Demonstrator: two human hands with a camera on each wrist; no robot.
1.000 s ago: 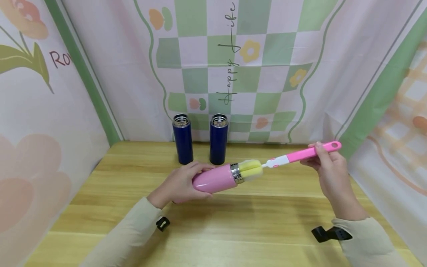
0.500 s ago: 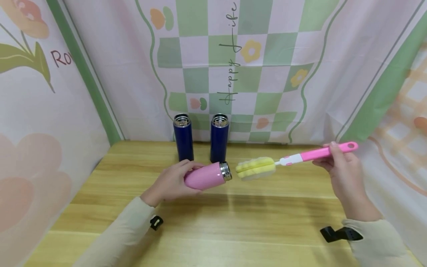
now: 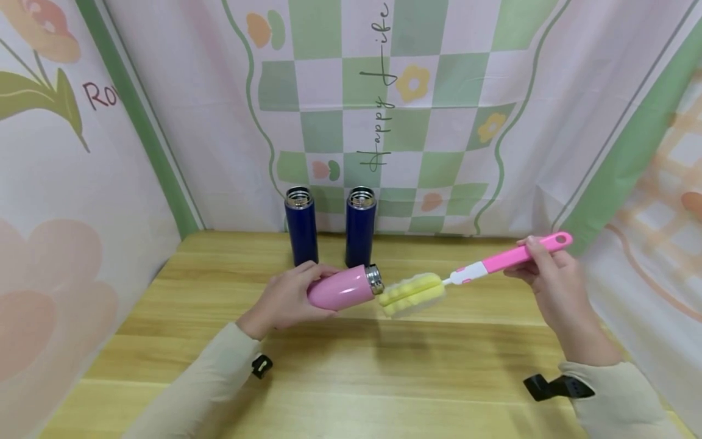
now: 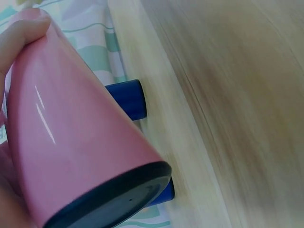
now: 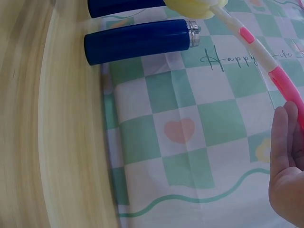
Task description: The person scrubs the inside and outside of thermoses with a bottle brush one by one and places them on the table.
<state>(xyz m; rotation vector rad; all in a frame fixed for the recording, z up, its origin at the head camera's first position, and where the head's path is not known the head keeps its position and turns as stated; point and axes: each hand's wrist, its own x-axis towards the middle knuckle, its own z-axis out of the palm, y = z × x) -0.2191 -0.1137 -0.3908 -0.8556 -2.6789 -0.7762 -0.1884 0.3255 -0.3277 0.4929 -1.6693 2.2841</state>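
My left hand (image 3: 286, 299) grips a pink thermos bottle (image 3: 342, 289) round its body, tilted with its open steel mouth toward the right. In the left wrist view the bottle's dark base (image 4: 114, 199) faces the camera. My right hand (image 3: 556, 292) holds a bottle brush (image 3: 507, 258) by its pink handle, fingers and thumb pinching it near the holed end. The brush's yellow sponge head (image 3: 414, 294) is outside the bottle, its tip right by the mouth and a little below it. Both bottle and brush are held up over the table.
Two dark blue bottles without lids, a left one (image 3: 301, 228) and a right one (image 3: 361, 228), stand upright at the back of the wooden table (image 3: 351, 378). Behind them hangs a checked cloth (image 3: 406, 134); patterned cloths flank the table on both sides.
The sponge head has come out of the pink bottle as the hands drew apart. Since half a second ago the brush has shifted back left and its head has dipped near the mouth.
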